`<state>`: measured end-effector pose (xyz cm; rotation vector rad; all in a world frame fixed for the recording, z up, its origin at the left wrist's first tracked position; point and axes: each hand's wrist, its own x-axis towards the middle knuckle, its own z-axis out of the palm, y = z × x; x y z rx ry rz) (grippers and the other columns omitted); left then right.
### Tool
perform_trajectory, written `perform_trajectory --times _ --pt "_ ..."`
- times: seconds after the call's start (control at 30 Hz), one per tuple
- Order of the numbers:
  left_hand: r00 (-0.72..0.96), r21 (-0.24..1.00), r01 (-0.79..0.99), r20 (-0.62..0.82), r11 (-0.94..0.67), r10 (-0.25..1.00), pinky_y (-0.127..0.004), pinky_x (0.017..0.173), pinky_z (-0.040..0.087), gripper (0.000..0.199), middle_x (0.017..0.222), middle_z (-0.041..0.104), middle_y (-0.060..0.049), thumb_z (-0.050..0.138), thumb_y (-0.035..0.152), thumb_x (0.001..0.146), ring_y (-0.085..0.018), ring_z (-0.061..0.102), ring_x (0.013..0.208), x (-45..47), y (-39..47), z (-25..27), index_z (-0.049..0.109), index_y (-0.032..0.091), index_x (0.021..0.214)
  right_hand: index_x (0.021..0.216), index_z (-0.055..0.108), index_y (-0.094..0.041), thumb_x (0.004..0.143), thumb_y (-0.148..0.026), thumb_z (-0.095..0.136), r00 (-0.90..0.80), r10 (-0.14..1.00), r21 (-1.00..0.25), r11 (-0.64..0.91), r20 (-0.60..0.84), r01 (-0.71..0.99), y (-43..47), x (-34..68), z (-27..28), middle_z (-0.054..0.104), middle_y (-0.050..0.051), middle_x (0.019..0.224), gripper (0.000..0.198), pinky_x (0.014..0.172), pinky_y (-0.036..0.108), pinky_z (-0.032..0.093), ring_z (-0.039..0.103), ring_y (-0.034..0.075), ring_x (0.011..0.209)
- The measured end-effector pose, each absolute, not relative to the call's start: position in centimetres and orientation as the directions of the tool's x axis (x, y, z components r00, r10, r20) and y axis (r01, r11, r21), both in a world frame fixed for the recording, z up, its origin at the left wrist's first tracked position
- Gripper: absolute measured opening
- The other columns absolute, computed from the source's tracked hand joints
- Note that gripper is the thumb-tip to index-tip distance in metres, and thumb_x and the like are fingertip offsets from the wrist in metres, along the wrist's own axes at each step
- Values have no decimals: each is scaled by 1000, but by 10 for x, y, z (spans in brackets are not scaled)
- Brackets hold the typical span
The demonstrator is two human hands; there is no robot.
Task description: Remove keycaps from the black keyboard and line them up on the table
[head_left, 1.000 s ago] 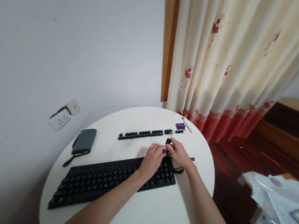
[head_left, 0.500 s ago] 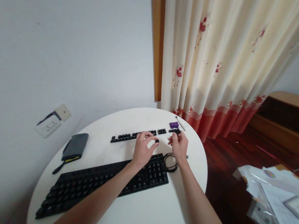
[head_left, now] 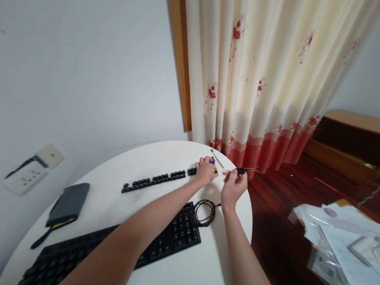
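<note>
My left hand (head_left: 205, 171) is over the right end of a row of black keycaps (head_left: 156, 179), its fingers bent and closed. A small black keycap (head_left: 216, 171) shows at its fingertips, partly hidden. My right hand (head_left: 233, 188) grips a keycap puller (head_left: 240, 171) with a black handle and thin wire loops, held up near the table's right edge. Below my hands lies a black keyboard (head_left: 181, 231), partly covered by my left forearm. Its coiled cable (head_left: 204, 213) rests at the upper right corner.
A purple cloth-like item (head_left: 212, 160) is partly hidden behind my left hand. Beside it lies a thin brush (head_left: 217, 158). A grey pouch (head_left: 68, 205) sits at the left of the round white table (head_left: 177, 284). Papers in plastic (head_left: 347, 254) are at the right.
My left hand has moved away and to the right with the keycap, to the row's end. My right hand has turned, raising the puller outward. The view has shifted right.
</note>
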<state>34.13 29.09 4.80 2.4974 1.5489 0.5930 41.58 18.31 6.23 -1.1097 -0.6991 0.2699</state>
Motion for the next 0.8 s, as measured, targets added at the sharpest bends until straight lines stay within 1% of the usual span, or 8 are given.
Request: perform_trajectory --times 0.27,0.6,0.8 --pt "370 296 850 251 -435 895 -47 97 31 18 133 47 -7 77 36 73 -32 34 121 341 326 40 78 27 88 84 47 -22 97 -46 40 769 531 -893 436 356 113 180 418 66 64 5 74 29 56 27 41 49 15 56" --pt "350 312 854 251 -417 903 -47 97 31 18 133 46 -7 77 35 74 -32 35 121 342 333 35 78 28 91 84 50 -20 96 -43 47 765 552 -883 467 332 46 177 415 73 65 5 73 25 57 27 42 49 14 56" --pt "316 303 881 194 -363 929 -44 98 31 23 134 46 -6 75 39 76 -30 34 122 343 333 37 78 30 97 82 52 -19 95 -39 51 773 523 -858 512 359 52 180 415 70 64 1 69 24 57 25 41 49 12 55"
